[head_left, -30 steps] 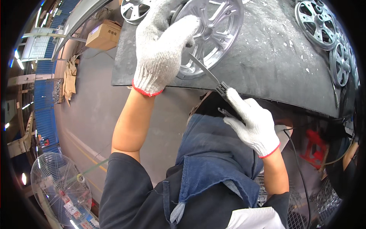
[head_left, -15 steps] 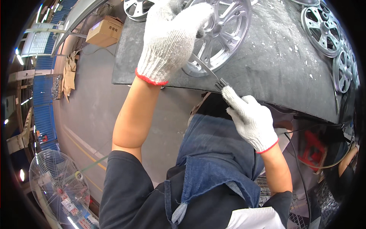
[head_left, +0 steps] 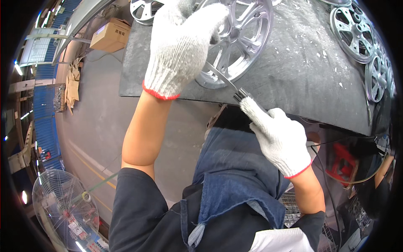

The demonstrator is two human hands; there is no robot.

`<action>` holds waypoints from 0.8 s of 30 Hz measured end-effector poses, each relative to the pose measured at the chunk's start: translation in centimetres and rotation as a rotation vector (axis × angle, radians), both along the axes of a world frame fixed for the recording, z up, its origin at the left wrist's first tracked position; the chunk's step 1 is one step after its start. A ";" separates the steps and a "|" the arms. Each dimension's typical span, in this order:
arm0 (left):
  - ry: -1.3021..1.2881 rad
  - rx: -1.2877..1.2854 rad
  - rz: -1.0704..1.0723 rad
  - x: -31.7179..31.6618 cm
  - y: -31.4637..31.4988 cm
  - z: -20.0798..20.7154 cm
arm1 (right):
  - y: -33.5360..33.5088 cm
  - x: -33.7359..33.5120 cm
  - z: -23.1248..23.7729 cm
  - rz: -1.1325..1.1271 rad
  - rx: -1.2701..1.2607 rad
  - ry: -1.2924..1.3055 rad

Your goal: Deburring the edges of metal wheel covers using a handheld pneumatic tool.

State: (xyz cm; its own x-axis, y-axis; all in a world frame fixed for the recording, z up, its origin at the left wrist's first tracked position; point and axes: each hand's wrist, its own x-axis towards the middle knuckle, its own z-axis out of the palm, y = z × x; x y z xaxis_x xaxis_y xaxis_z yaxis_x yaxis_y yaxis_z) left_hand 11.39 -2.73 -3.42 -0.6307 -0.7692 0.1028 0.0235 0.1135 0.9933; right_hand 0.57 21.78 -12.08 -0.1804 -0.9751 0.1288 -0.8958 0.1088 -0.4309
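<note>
A silver spoked wheel rim (head_left: 241,40) lies on a dark grey table top (head_left: 302,75) near its front edge. My left hand (head_left: 180,46), in a white knit glove with a red cuff, rests on the rim's left side and grips it. My right hand (head_left: 275,136), gloved the same way, holds a thin metal tool (head_left: 226,82) with a dark grip. The blade points up and left and its tip touches the rim's lower edge, just under my left hand.
More silver rims lie on the table at the far right (head_left: 357,29) and the top left (head_left: 145,8). A cardboard box (head_left: 111,35) sits on the floor at the left, a standing fan (head_left: 65,208) at the lower left. A red object (head_left: 342,161) is under the table.
Both hands and the rim sit a little higher and further right in the picture. My right hand has pushed the tool closer under the rim's edge. My left hand stays on the rim.
</note>
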 end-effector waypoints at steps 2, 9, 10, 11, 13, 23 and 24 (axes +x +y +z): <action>-0.003 -0.020 -0.032 0.0 0.2 -0.4 | 0.1 -0.5 0.4 -0.011 -0.009 -0.001; 0.221 -0.082 -0.132 -0.8 0.2 -2.6 | 0.9 0.6 4.0 -0.007 0.224 0.076; 0.209 -0.100 -0.133 -0.9 0.1 -2.6 | 0.9 0.6 4.2 -0.007 0.224 0.076; 0.196 -0.119 -0.135 -0.9 0.1 -2.6 | 0.9 0.6 4.4 -0.009 0.240 0.069; 0.181 -0.149 -0.143 -1.4 0.2 -2.7 | 0.9 0.1 4.5 -0.021 0.274 0.091; 0.020 -0.247 -0.098 -1.6 1.5 0.3 | 0.9 0.3 4.7 -0.082 0.201 0.098; 0.030 -0.346 -0.115 -2.1 0.7 -0.2 | 0.8 0.6 4.6 -0.045 0.200 0.122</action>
